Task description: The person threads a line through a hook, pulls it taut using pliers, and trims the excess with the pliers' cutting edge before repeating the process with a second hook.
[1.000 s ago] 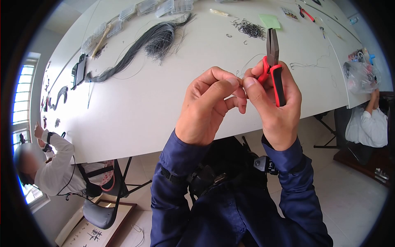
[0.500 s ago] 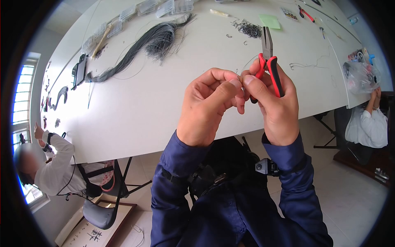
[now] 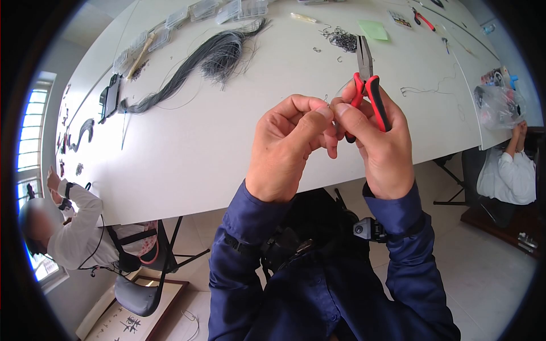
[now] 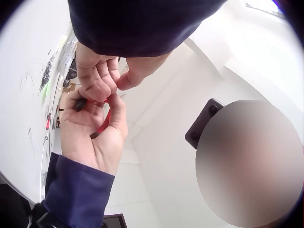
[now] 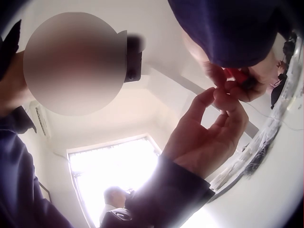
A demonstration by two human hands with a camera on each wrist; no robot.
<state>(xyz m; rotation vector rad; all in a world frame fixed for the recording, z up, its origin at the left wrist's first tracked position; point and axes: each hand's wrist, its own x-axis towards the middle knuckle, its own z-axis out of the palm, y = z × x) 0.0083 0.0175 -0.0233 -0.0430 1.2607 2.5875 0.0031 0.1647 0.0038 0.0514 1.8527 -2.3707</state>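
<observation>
My left hand (image 3: 282, 142) pinches a tiny fish hook (image 3: 326, 98) between thumb and forefinger; only a bit of dark curved wire shows above the fingertips. My right hand (image 3: 382, 142) holds pliers (image 3: 364, 59) with red and black handles in its palm, nose pointing away from me and slightly parted. Its thumb and forefinger meet the left fingertips, where a thin line (image 3: 344, 88) loops up. In the right wrist view, the line (image 5: 266, 114) trails off from the joined fingertips. What lies between the fingertips is mostly hidden.
Beyond the hands lies a pile of dark hooks (image 3: 343, 40) beside a green paper (image 3: 372, 30). A long bundle of grey line (image 3: 187, 71) stretches across the left of the white table (image 3: 187, 182). Clear plastic boxes (image 3: 203, 9) line the back. Other people sit at both sides.
The pliers have swung left and tilted with the right hand, which has shifted slightly left and away from me. Both hands' fingertips stay together; the left hand has barely moved.
</observation>
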